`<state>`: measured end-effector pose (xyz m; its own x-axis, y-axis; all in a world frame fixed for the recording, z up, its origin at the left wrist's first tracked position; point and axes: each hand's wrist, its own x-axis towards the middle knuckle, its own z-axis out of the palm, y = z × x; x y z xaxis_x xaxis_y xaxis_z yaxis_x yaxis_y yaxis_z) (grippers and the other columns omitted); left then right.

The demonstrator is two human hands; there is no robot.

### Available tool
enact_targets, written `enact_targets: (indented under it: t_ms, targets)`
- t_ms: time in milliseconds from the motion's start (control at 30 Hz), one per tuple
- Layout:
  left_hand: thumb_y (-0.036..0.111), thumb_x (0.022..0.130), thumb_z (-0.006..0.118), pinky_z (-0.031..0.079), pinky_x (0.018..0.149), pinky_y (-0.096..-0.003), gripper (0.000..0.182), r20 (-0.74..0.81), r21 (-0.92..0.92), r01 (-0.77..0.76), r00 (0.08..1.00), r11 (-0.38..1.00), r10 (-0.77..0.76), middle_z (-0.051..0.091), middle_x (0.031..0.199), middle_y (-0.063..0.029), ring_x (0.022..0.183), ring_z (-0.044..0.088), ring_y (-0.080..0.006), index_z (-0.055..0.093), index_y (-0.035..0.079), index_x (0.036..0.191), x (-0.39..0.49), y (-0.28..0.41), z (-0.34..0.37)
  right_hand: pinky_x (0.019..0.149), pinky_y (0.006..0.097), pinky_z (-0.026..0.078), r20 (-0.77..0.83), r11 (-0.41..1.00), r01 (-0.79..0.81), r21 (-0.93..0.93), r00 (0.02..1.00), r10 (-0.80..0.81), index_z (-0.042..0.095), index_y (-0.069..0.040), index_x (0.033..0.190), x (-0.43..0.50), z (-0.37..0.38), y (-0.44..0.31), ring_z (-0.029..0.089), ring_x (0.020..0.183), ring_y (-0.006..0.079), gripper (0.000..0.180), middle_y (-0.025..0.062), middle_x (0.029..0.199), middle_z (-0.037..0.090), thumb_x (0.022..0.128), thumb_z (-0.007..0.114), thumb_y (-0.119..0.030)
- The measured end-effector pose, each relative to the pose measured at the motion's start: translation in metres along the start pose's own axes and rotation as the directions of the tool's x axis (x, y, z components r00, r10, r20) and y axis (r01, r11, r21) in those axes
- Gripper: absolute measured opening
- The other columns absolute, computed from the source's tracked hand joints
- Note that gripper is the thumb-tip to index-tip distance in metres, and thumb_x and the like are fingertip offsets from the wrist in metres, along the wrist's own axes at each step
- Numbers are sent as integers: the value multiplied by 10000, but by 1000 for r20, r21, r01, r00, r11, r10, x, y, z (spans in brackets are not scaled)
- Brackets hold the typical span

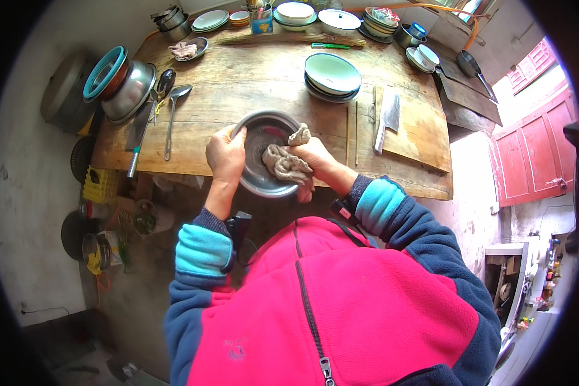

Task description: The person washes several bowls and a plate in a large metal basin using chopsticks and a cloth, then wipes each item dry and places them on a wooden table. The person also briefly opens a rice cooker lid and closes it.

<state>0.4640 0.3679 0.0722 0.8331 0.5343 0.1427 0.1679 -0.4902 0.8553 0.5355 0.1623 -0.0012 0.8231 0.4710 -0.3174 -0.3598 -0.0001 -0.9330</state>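
Observation:
A round metal basin (256,140) is tilted towards me at the front edge of the wooden table (255,82). My left hand (226,155) grips its left rim, thumb over the edge. Bunched in my right hand (318,157) is a greyish cloth (284,163), pressed against the inside of the basin; one end hangs over the near rim. Right of the basin lie two chopsticks (352,137). Beyond it stands a stack of enamel bowls (333,72).
A kitchen knife (389,120) rests on a wooden cutting board (420,135) at the right. To the left lie a ladle (172,111), a cleaver (139,129) and a leaning metal bowl (131,91). Along the back stand plates (210,20), a lidded enamel dish (339,20) and a green-handled peeler (330,46).

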Motion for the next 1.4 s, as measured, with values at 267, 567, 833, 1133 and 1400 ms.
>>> enact_targets:
  t_ms: [267, 567, 833, 1133, 1400]
  targets:
    - [196, 1044, 534, 388, 1078, -383, 451, -395, -415, -228, 917, 881, 52, 523, 1396, -279, 1286, 527, -326, 430, -96, 1372, -18, -18, 85, 701, 455, 596, -187, 701, -75, 709, 939, 289, 641, -2, 1052, 10, 33, 31, 703, 849, 264, 179, 120, 969, 715, 975, 613, -160]
    - [479, 782, 793, 530, 890, -436, 755, 250, 176, -95, 967, 980, 49, 632, 1252, -268, 1076, 666, -355, 566, 13, 1331, -29, -6, 5, 712, 373, 572, 265, 568, 417, -709, 905, -333, 761, -34, 945, -25, -27, -47, 720, 776, 264, 164, 157, 796, 726, 804, 713, -104]
    - [519, 962, 508, 526, 784, -496, 544, 600, 603, -376, 795, 703, -90, 699, 851, -240, 873, 682, -419, 736, 27, 929, -38, 34, 7, 704, 413, 571, 564, 45, 585, -810, 798, -214, 709, -136, 948, -17, 0, -71, 707, 789, 341, 233, 130, 840, 714, 776, 715, -294]
    - [542, 1019, 478, 508, 360, -286, 652, 336, -242, 287, 921, 927, -197, 650, 639, -99, 479, 646, -179, 672, -75, 938, -50, -6, 15, 728, 310, 556, -245, 978, 201, 61, 952, -181, 718, -12, 965, -21, -6, 23, 684, 815, 159, 132, 84, 900, 730, 899, 707, -127]
    - [433, 1051, 451, 462, 958, -486, 575, -5, -82, 131, 991, 988, -132, 623, 1197, -334, 1110, 613, -449, 518, -50, 1356, -60, -46, 54, 722, 343, 576, 233, 951, -184, 247, 964, 126, 650, -24, 1117, -55, 16, 47, 695, 848, 204, 248, 105, 977, 711, 984, 623, -232]
